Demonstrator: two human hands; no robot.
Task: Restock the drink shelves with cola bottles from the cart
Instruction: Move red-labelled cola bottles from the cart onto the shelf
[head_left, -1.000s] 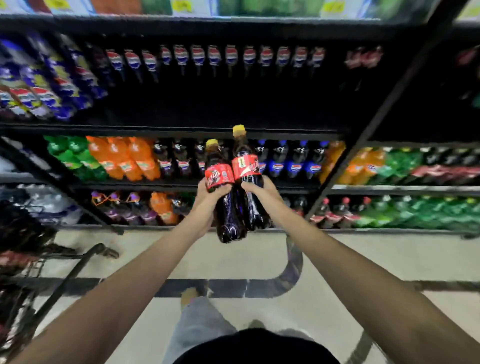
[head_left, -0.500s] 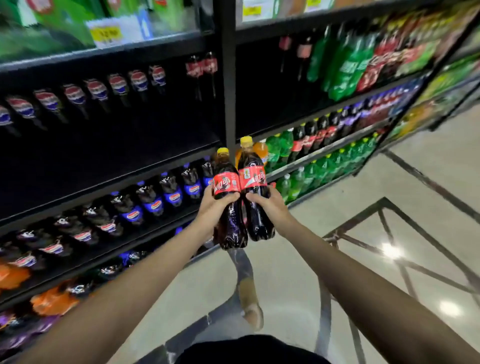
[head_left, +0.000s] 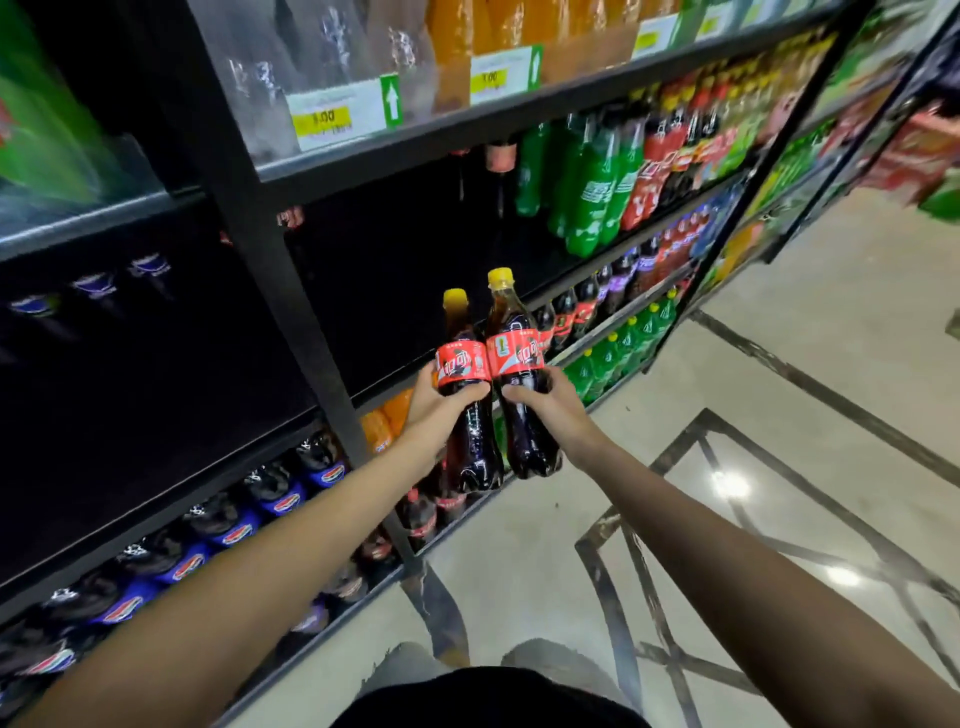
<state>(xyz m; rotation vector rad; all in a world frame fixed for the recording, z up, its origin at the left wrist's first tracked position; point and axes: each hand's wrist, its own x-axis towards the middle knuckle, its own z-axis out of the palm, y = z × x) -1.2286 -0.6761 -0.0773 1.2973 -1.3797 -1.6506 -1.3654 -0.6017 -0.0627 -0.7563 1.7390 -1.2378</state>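
Note:
I carry two cola bottles side by side, upright, both with red labels and yellow caps. My left hand (head_left: 436, 400) grips the left cola bottle (head_left: 467, 395) just below its label. My right hand (head_left: 550, 400) grips the right cola bottle (head_left: 519, 384) at the same height. The bottles touch each other. They hang in front of a dark, mostly bare stretch of the middle shelf (head_left: 415, 291), to the right of a black upright post (head_left: 280, 291). Red-labelled cola bottles (head_left: 576, 312) stand further right on that shelf level.
Tall green bottles (head_left: 592, 192) and more red-labelled ones fill the shelf above right. Blue-labelled dark bottles (head_left: 234, 525) line the low shelf at left. Orange drinks and price tags (head_left: 322, 117) sit on top. Pale tiled floor (head_left: 779, 364) with dark inlay lines stretches to the right.
The view has swung right along the aisle and moved closer to the shelves. Both hands still hold the two bottles together. The cart seen a second ago is out of view.

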